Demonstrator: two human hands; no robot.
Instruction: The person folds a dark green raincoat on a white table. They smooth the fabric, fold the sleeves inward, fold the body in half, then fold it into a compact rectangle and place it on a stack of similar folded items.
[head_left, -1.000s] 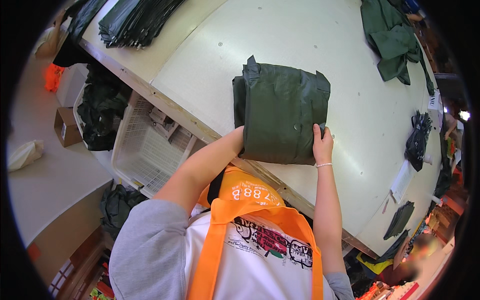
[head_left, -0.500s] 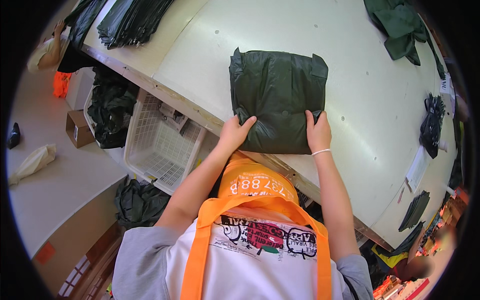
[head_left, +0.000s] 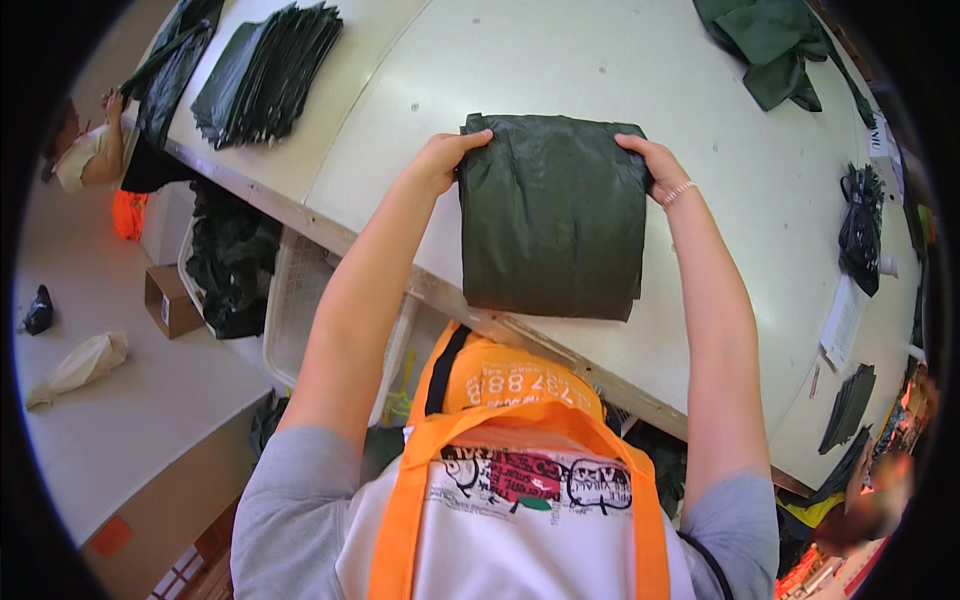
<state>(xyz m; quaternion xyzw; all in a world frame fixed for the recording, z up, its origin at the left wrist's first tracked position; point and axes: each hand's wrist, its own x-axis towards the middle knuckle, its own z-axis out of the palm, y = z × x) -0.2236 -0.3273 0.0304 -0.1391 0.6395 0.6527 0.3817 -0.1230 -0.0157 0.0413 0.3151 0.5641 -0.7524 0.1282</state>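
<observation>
A folded dark green garment (head_left: 553,220) of thin, slightly shiny cloth lies flat on the white table (head_left: 760,240) before me, its near edge close to the table's front edge. My left hand (head_left: 452,160) grips its far left corner, thumb on top. At the far right corner my right hand (head_left: 655,168), with a light bracelet at the wrist, pinches the cloth the same way. The other fingers of both hands are mostly hidden beneath or behind the folded cloth.
A stack of folded dark garments (head_left: 265,75) lies at the far left, a loose green garment (head_left: 770,45) far right. Dark bundled items (head_left: 862,225) and a paper sheet (head_left: 843,320) lie along the right side. White baskets (head_left: 290,300) stand below the table edge; a person (head_left: 100,145) works beyond.
Both hands have moved from the garment's near sides to its far corners. The flaps and round button that showed on top are gone from sight; a smooth face shows instead.
</observation>
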